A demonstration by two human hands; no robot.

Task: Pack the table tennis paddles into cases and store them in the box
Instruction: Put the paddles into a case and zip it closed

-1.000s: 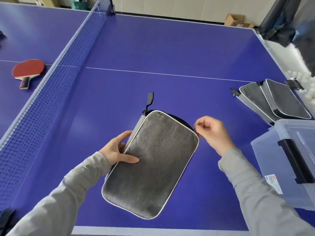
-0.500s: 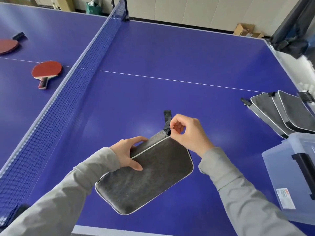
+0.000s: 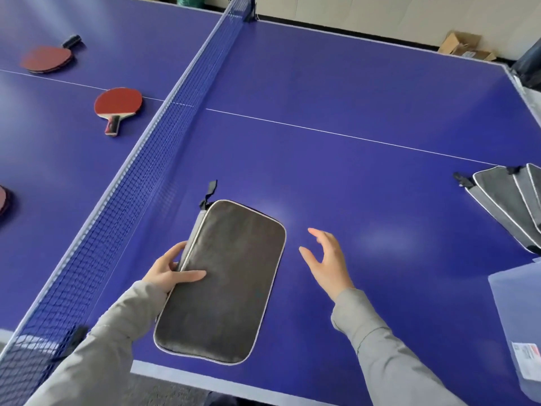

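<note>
Head view. Since the frame half a second earlier, the right hand (image 3: 328,259) has let go of the zipper end of the grey case (image 3: 222,282) and drawn off to its right. It now hovers just beside the case, apart from it, fingers spread and relaxed, holding nothing. The left hand (image 3: 171,271) keeps its grip on the case's left edge, thumb flat across the top face and fingers curled under the side. The case has turned from a slanted lie to a more lengthwise one, its near end reaching the table's front edge.

Condition of the case: dark grey fabric, rounded rectangle, pale piping round the rim, black strap (image 3: 211,190) projecting from the far left corner. No opening is visible along its rim.

Two further grey cases (image 3: 509,200) lie overlapped at the right. The translucent box (image 3: 515,312) sits at the near right. Beyond the net (image 3: 140,177), a red paddle (image 3: 118,105) lies flat on the blue table (image 3: 336,83).
</note>
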